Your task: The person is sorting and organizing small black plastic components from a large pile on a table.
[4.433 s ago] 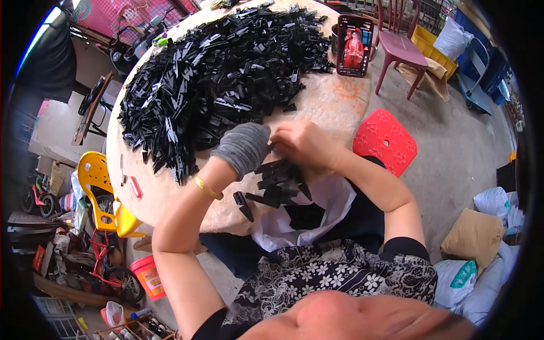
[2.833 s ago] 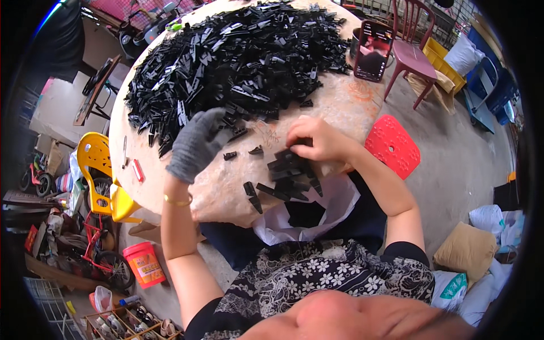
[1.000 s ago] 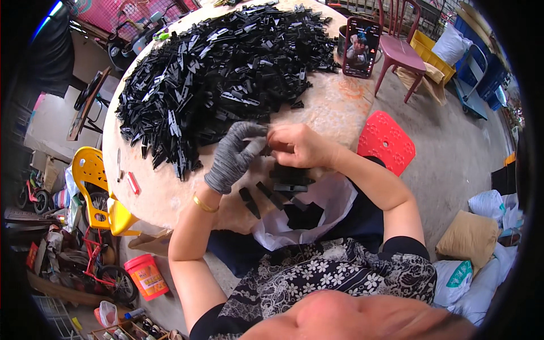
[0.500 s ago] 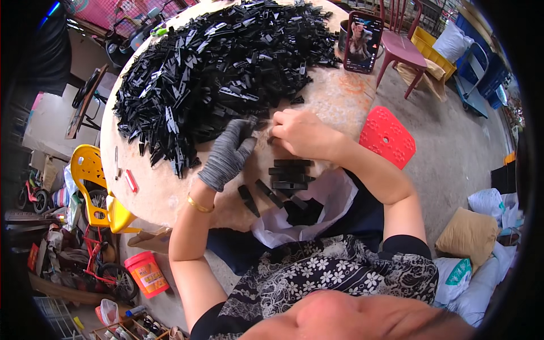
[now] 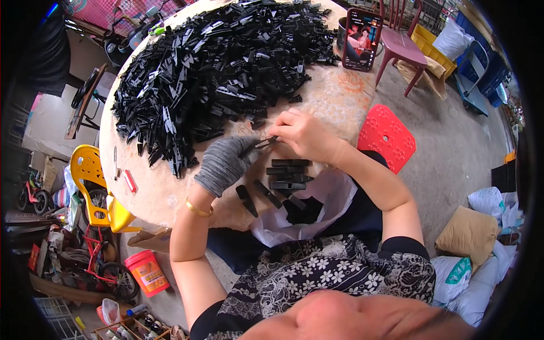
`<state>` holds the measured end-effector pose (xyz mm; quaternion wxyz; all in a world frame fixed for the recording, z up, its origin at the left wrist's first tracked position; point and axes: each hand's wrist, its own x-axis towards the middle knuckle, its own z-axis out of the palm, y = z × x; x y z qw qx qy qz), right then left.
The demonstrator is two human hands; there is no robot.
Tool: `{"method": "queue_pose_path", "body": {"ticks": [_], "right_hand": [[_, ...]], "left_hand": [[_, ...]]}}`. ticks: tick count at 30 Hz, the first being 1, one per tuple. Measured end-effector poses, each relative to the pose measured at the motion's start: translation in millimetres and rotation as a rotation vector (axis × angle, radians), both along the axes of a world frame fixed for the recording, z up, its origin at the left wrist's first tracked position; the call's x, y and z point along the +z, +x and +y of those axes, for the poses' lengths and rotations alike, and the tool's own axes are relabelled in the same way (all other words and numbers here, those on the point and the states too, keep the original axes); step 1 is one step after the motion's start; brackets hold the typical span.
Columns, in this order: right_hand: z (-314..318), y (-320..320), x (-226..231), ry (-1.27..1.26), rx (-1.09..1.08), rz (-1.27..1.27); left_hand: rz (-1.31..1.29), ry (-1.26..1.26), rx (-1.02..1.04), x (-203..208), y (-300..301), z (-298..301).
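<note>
My left hand [image 5: 224,163], in a grey knitted glove, is closed around a slim black plastic piece [image 5: 264,143] that looks like half of a clip. Thumb and fingers of my bare right hand [image 5: 305,135] pinch at the other end of it. Both hands are just above the table, in front of a big heap of loose black plastic pieces [image 5: 221,68]. Below my right hand, several black blocks [image 5: 289,170] lie stacked at the table edge. Two more dark pieces [image 5: 247,200] lie slanted beside them. Exact shapes between my fingers are too small to tell.
Under the table's near edge, a white plastic bag [image 5: 339,199] on my lap holds black pieces. A phone [image 5: 361,39] leans upright at the far right of the round table [image 5: 164,207]. A red stool [image 5: 386,139] stands right, a yellow chair [image 5: 88,175] left.
Both hands have come back from the heap's edge toward me. A slim black piece now shows between them. The picture on the phone has changed.
</note>
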<state>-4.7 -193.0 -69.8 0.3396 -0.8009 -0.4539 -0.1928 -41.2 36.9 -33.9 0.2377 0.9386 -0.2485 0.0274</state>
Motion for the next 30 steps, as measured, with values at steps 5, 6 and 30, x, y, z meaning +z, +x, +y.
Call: {"method": "queue_pose_path", "body": {"ticks": [5,6,30], "right_hand": [[-2,0,0,-0.04,-0.003,-0.038],[-1,-1,1,-0.047,0.0,-0.044],[-1,-3,5,0.095,0.081,0.021]], "left_hand": [[0.008,0.074,0.007,10,-5,-7],[0.008,0.075,0.004,11,-6,-7],[-0.011,0.378,-0.049,40,3,-35]]}}
